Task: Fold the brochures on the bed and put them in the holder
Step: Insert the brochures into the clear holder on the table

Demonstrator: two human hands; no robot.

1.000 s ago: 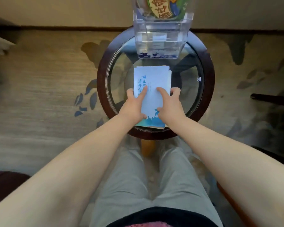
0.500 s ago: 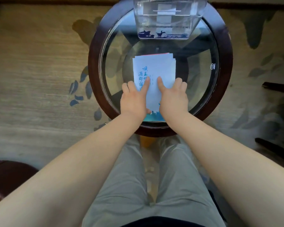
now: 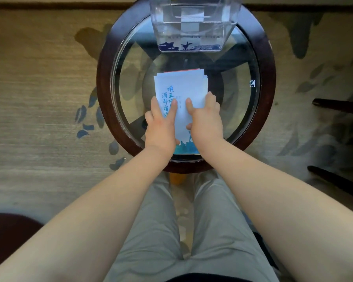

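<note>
— Where are the brochures (image 3: pixel 181 86)?
— A folded stack at centre frame, flat on the round glass desk (image 3: pixel 103 82).
— And the hands?
— The left hand (image 3: pixel 161 127) presses it with fingers straight. The right hand (image 3: pixel 204 121) presses too, fingers lying over the right edge.
— The holder (image 3: pixel 194 23)?
— Clear, at top centre, apart from the stack.

Top brochure (image 3: pixel 181 86): two vertical columns of blue brush-style Chinese.
- Right column: 項王故, third character half covered.
- Left column: 酒都宿, with a fourth character below mostly covered.

Right of the brochure, on the table glass (image 3: pixel 236 110): small round stamp (image 3: pixel 252 83), lettering too small to read.

Beyond the brochure, on the holder (image 3: pixel 192 42): a line of fine print, unreadable.
</note>
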